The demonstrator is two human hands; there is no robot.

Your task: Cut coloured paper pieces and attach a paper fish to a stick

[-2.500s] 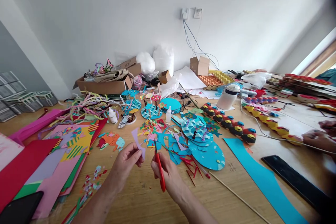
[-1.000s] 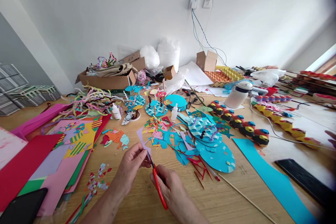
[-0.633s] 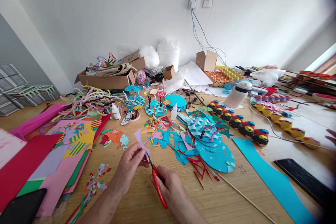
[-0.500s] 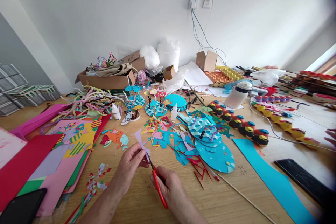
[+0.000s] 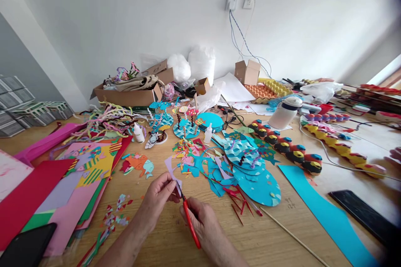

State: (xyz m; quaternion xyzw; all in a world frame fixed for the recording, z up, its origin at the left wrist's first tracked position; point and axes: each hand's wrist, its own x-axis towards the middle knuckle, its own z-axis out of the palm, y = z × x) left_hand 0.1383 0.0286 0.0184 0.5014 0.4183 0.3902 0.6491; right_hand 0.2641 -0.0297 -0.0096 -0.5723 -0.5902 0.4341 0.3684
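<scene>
Pinched between the thumb and fingers of my left hand (image 5: 162, 192) is a small piece of lilac paper (image 5: 170, 167), with a strip of it sticking up past the fingertips. My right hand (image 5: 202, 219) is wrapped round red-handled scissors (image 5: 189, 222). Their dark blades point up and away, touching the lower part of the lilac paper close to my left fingertips. Part of the blades is hidden by the paper and fingers. Just beyond lie blue paper scraps (image 5: 216, 175) and a lilac offcut (image 5: 222, 168). Orange and blue paper fish (image 5: 141, 164) rest to the left.
Coloured paper sheets (image 5: 59, 221) cover the left side. Blue wave-patterned discs (image 5: 257, 183), a wooden stick (image 5: 291, 233) and a black phone (image 5: 360, 212) lie to the right. Glue bottles (image 5: 208, 133) and a cardboard box (image 5: 128, 96) stand farther back. Another person's hand (image 5: 395, 157) shows at the right edge.
The lilac paper has turned slightly in my left hand, its top end now a little lower and more to the right. The scissors have stayed nearly in place.
</scene>
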